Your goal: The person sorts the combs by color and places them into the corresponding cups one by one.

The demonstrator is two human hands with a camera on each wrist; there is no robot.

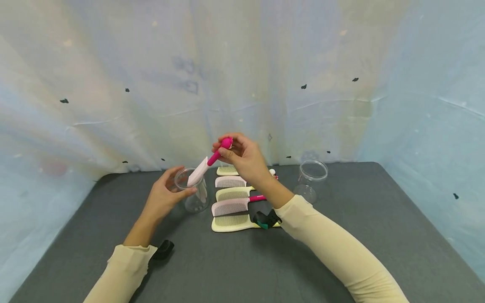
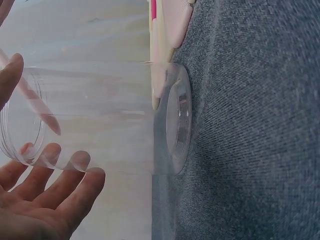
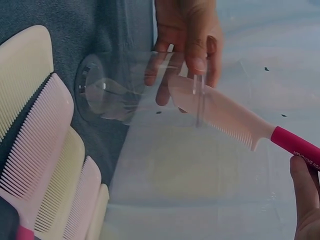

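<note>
My right hand [image 1: 242,158] pinches a pink comb [image 3: 225,115] by its magenta handle [image 1: 214,158], near the round knob at the end. Tilted downward, the comb has the tip of its toothed part inside the mouth of a clear plastic jar [image 2: 110,120]. The jar stands upright on the table, and my left hand [image 1: 163,193] grips it around the rim, thumb on one side and fingers on the other. To the right of the jar lie several combs in a row, among them a pink comb [image 1: 230,207] and a pale yellow comb [image 1: 231,223].
A second clear jar [image 1: 312,179] stands at the right, behind my right forearm. The dark grey table [image 1: 212,269] ends at a pale curtain-like backdrop [image 1: 242,75]. The combs' handles run under my right wrist, partly hidden.
</note>
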